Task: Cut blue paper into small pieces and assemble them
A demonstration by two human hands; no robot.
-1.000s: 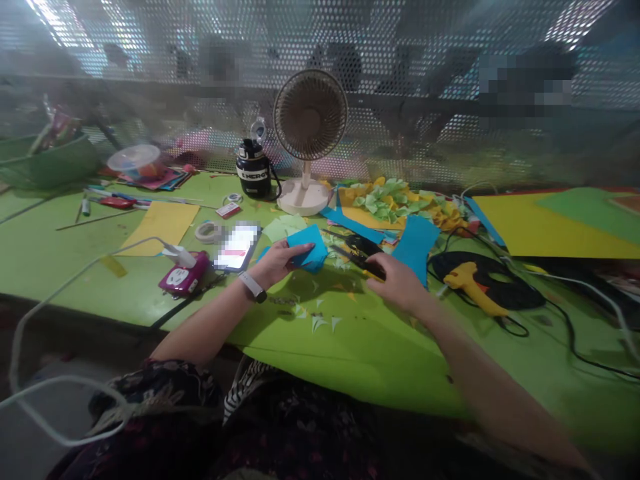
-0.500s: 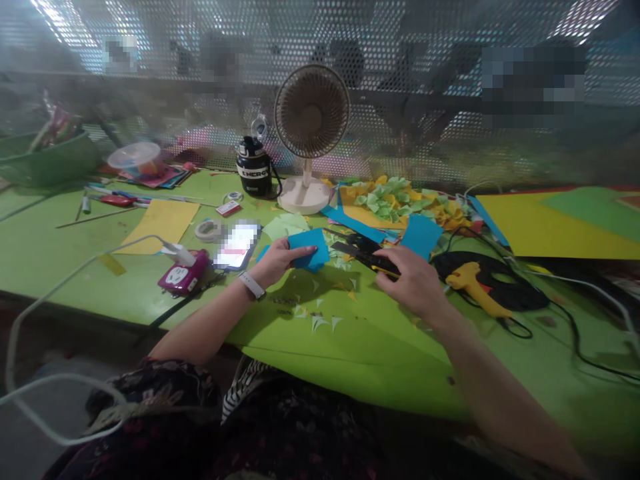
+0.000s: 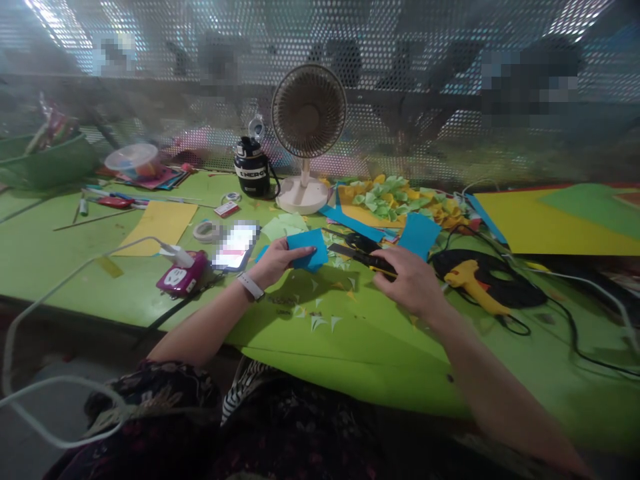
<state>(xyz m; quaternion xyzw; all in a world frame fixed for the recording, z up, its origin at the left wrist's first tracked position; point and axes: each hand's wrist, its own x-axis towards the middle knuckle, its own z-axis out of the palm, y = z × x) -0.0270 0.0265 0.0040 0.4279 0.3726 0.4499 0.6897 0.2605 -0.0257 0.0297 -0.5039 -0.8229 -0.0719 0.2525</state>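
Several small blue paper pieces (image 3: 309, 247) are pinched in my left hand (image 3: 273, 263), with the thumb lying on top of them. My right hand (image 3: 407, 280) is closed around a black and yellow utility knife (image 3: 367, 259). Its dark blade points left toward the blue paper, and a small gap separates the two. Just behind the knife lie black-handled scissors (image 3: 361, 241). Beyond my right hand rests another blue paper sheet (image 3: 419, 235). Small pale paper scraps (image 3: 320, 323) are scattered on the green table (image 3: 350, 360) below my hands.
A fan (image 3: 309, 113) and a black jug (image 3: 251, 170) stand at the back beside a heap of green and yellow folded paper (image 3: 395, 200). A yellow glue gun (image 3: 475, 283) lies right. Phone (image 3: 236, 245), tape roll (image 3: 207, 231) and purple power socket (image 3: 183, 275) lie left.
Almost nothing differs. The view has shifted slightly, and both hands keep their hold on the blue paper and the knife.
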